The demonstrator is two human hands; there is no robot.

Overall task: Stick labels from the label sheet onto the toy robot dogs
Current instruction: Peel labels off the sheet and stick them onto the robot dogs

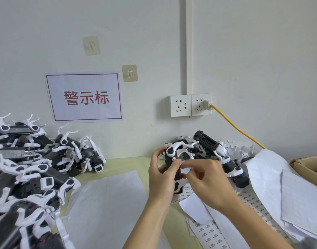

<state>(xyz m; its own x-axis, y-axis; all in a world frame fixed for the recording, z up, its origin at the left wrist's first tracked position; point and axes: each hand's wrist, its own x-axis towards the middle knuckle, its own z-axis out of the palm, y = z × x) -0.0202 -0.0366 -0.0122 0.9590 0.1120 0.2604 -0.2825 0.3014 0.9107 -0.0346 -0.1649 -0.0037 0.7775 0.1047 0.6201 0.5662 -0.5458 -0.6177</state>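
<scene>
Centre of worktop (118, 164): left hand (160, 178) grips toy dog (173, 166); right hand (206, 184) apparently pinches a label against it. Risk: crooked placement, label creasing if dog twists.

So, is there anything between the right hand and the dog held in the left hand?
Nothing visible: the right hand already touches the dog, which the left hand holds.
</scene>
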